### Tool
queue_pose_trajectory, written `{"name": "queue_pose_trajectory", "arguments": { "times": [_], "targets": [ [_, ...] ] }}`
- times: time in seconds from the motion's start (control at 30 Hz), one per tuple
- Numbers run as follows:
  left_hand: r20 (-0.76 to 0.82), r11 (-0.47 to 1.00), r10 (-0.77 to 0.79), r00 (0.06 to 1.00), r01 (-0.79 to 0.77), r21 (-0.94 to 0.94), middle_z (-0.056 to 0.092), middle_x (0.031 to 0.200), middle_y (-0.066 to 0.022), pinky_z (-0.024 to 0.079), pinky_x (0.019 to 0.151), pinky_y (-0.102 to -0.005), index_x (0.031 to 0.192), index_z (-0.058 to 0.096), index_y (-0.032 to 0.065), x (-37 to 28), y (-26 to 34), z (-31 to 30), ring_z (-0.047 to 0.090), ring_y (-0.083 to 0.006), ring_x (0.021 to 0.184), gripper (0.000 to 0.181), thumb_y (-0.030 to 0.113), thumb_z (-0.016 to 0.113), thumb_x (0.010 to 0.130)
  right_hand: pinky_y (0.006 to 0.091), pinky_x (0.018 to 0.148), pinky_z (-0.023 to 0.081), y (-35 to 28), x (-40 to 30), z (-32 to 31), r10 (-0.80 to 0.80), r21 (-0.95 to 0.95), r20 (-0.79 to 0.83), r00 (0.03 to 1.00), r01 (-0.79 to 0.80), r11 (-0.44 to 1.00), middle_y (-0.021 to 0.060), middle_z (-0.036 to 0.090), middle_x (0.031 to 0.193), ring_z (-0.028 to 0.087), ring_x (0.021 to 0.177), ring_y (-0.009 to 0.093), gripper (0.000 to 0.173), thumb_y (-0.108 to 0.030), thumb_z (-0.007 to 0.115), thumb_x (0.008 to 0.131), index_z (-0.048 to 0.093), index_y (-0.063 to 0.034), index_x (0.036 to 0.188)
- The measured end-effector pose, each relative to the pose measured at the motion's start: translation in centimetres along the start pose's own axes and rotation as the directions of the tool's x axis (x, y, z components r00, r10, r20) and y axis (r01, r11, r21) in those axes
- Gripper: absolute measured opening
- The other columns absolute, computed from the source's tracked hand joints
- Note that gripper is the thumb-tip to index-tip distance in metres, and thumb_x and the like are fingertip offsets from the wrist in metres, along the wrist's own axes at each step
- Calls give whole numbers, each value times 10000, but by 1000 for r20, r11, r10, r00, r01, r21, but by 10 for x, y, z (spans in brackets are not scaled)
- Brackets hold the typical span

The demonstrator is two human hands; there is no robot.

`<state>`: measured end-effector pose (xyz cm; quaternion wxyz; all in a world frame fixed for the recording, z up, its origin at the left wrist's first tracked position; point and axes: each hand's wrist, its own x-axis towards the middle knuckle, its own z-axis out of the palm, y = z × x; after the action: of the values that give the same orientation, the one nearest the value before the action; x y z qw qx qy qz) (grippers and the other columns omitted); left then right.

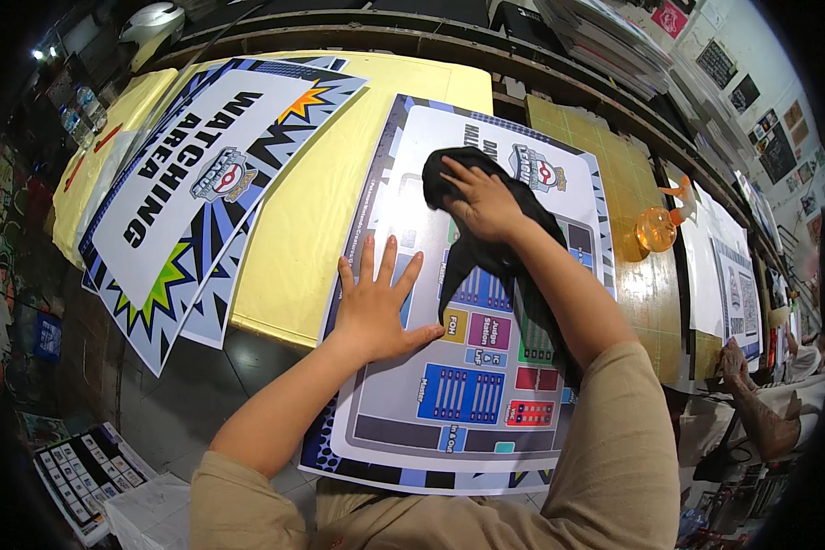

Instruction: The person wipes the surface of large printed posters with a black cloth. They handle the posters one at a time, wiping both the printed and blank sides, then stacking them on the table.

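A large printed board with a coloured floor plan point(385, 440) lies in front of me, its near edge by my waist. My right hand point(480, 198) presses a bunched black cloth point(481, 258) onto the board's upper part, fingers spread over it; the cloth trails down beneath my right forearm. My left hand point(381, 309) rests flat on the board's left side with fingers apart, holding nothing. The thumb tip is beside a hanging corner of the cloth.
Printed signs point(165, 185) overlap on the yellow-covered table point(282, 254) at left. An orange spray bottle point(656, 228) stands on a cutting mat point(632, 295) at right. Another person's hand point(734, 361) is farther right, by a smaller print point(735, 295). Plastic bottles point(82, 117) stand far left.
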<state>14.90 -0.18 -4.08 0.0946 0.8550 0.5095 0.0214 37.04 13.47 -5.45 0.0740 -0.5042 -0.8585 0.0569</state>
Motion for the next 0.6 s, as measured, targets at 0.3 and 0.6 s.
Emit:
{"name": "queue_pose_trajectory", "arguments": {
  "times": [0.3, 0.6],
  "targets": [
    [-7, 1000, 6, 1000, -6, -24, 85, 1447, -251, 19, 1014, -621, 1420, 185, 143, -1, -2, 3, -14, -449, 1333, 985, 728, 484, 686, 505, 1033, 250, 46, 76, 6, 199, -36, 4, 980, -198, 979, -3, 181, 1475, 290, 1295, 275, 527, -357, 424, 874, 329, -204, 1369],
    [3, 999, 19, 1000, -19, -35, 94, 1441, -261, 27, 1008, -631, 1414, 196, 125, 1, -5, 4, -18, -454, 1332, 972, 722, 473, 699, 596, 1000, 232, 38, 45, 21, -57, 285, -195, 979, 112, 952, 14, 331, 1412, 335, 1259, 361, 420, -243, 493, 846, 460, -142, 1252]
  ]
}}
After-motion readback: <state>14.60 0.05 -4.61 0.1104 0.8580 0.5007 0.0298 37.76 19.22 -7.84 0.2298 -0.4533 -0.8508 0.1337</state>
